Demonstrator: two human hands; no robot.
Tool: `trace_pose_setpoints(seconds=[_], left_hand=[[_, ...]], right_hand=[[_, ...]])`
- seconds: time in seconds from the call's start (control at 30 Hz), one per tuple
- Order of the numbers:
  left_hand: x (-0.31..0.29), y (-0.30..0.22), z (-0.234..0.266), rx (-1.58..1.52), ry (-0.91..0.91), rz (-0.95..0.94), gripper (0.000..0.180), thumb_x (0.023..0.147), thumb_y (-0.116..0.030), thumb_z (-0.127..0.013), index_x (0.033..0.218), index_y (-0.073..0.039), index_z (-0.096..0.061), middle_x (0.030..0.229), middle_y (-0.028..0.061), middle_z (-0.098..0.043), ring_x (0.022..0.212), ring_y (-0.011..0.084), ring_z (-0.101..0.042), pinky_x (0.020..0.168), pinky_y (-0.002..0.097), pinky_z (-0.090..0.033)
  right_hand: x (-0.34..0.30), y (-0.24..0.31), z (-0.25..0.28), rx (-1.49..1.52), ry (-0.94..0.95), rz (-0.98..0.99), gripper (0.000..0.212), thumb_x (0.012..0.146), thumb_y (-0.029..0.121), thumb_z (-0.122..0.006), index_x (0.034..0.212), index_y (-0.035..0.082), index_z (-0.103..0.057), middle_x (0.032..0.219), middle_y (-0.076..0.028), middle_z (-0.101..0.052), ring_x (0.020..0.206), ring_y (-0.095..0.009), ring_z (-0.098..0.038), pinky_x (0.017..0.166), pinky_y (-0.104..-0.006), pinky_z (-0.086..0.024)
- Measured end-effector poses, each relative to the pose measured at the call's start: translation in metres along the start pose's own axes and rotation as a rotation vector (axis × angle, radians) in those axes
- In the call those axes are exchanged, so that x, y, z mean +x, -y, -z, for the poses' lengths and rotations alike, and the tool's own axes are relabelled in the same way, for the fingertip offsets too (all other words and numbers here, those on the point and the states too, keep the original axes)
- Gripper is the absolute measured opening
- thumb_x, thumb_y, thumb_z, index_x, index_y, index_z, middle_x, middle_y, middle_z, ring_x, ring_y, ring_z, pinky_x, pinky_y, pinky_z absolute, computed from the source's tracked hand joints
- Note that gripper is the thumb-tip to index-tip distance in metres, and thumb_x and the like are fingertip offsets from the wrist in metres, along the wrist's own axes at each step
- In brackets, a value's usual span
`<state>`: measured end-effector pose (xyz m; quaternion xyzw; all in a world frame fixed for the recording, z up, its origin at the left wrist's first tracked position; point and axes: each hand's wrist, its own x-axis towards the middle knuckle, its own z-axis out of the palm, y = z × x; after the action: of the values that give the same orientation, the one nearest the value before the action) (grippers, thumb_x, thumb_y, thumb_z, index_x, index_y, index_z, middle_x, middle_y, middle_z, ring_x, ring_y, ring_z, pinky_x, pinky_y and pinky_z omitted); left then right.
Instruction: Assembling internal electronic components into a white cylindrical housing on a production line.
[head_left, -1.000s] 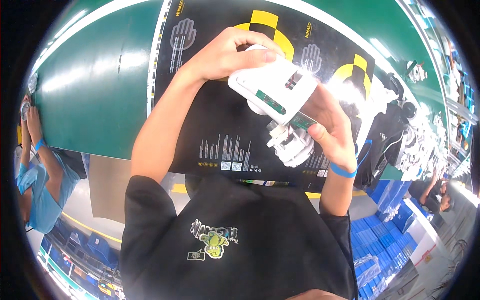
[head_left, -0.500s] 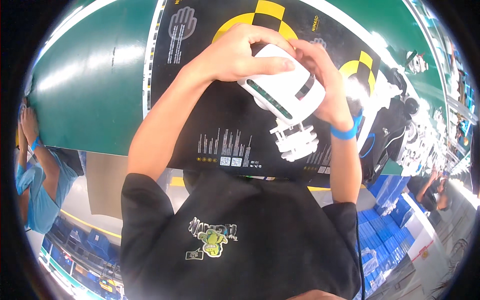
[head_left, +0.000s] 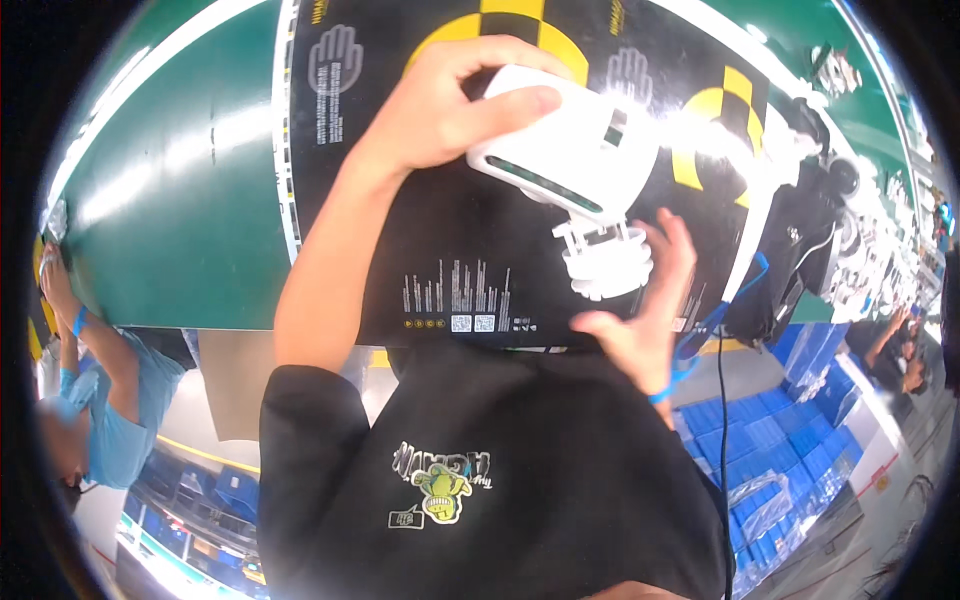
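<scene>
My left hand point(head_left: 455, 105) grips a white plastic housing point(head_left: 560, 135) by its left end, thumb on top and the fingers hidden behind. A dark green slot runs along the housing's near edge, and a small dark window shows on its top. From the near side juts a white ribbed round part point(head_left: 607, 262) on short prongs. My right hand point(head_left: 650, 300), with a blue band at the wrist, is beside that round part. Its thumb and fingers are spread around the part's right side, with a gap at the thumb; whether a fingertip touches cannot be seen.
Under the housing lies a black mat point(head_left: 440, 220) with yellow patterns, on a green table point(head_left: 190, 190). A black bag point(head_left: 785, 265) and several white parts point(head_left: 865, 240) lie on the right. Another person's hand point(head_left: 58, 285) is at the far left edge.
My right hand has let go of the housing's far right side and come down towards me, opening beside the ribbed part. The left hand still holds the housing, now slightly turned.
</scene>
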<state>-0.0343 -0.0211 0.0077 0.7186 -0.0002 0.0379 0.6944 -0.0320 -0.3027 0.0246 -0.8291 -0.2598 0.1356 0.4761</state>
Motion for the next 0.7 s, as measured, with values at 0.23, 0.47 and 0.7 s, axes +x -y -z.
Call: trace_pose_setpoints(seconds=[0.23, 0.47, 0.7], left_hand=[[-0.006, 0.009, 0.005, -0.061, -0.11, -0.051, 0.032, 0.083, -0.02, -0.061, 0.103, 0.006, -0.063, 0.098, 0.0122, -0.066, 0.087, 0.0168, -0.062, 0.079, 0.0271, -0.048], [-0.004, 0.015, -0.013, -0.204, -0.099, -0.112, 0.045, 0.083, -0.033, -0.061, 0.103, 0.008, -0.063, 0.102, 0.0162, -0.064, 0.094, 0.0224, -0.061, 0.083, 0.0332, -0.048], [-0.007, 0.013, -0.004, -0.142, -0.08, -0.184, 0.05, 0.084, -0.037, -0.058, 0.105, 0.009, -0.062, 0.103, 0.0181, -0.063, 0.093, 0.0227, -0.061, 0.081, 0.0319, -0.048]], right_hand=[[0.024, 0.025, 0.022, -0.563, 0.022, 0.416, 0.069, 0.047, 0.016, -0.08, 0.111, 0.001, -0.057, 0.104, -0.011, -0.057, 0.084, -0.026, -0.058, 0.07, -0.0343, -0.046], [0.075, 0.041, 0.08, -0.203, 0.202, 0.425, 0.07, 0.045, 0.025, -0.08, 0.106, 0.0, -0.059, 0.088, -0.008, -0.053, 0.078, -0.022, -0.054, 0.068, -0.0303, -0.044], [0.086, 0.036, 0.057, 0.036, 0.105, 0.494, 0.071, 0.047, 0.029, -0.085, 0.105, -0.002, -0.059, 0.092, -0.011, -0.055, 0.084, -0.024, -0.057, 0.075, -0.0306, -0.047]])
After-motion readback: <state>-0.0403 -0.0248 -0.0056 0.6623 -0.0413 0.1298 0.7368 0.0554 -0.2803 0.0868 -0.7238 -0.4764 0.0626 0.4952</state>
